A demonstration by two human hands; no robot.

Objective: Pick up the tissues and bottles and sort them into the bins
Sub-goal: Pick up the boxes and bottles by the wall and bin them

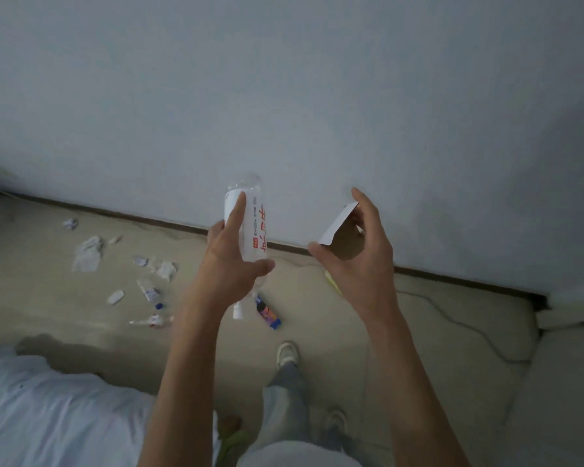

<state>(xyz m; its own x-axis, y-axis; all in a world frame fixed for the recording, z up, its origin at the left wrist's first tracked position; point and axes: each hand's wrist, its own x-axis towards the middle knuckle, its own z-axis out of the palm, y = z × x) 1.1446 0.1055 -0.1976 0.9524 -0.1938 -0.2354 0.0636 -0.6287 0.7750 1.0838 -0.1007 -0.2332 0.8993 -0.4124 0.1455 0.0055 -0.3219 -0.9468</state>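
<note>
We look down at two bare arms raised in front of a pale wall. The left hand (236,254) grips a clear plastic bottle (254,227) with a white label printed in red; the forefinger lies straight along its side and the thumb curls under it. Just to the right of that hand, apart from it, the right hand (361,251) pinches a white sheet (338,224) between thumb and fingers. It may be a tissue, though it looks stiff and we cannot tell.

Below and to the left of the left hand, crumpled tissues (88,254) and small bottles (149,293) lie scattered on the floor (317,332). Under the left forearm, nearer us, sits something white and billowy (48,399), perhaps a bag or a lined bin.

We judge the step to be carrying both items to their bins. To do it well, we would close more fingers round the bottle, find each bin before letting go, and release one hand at a time so nothing lands in the wrong bin.
</note>
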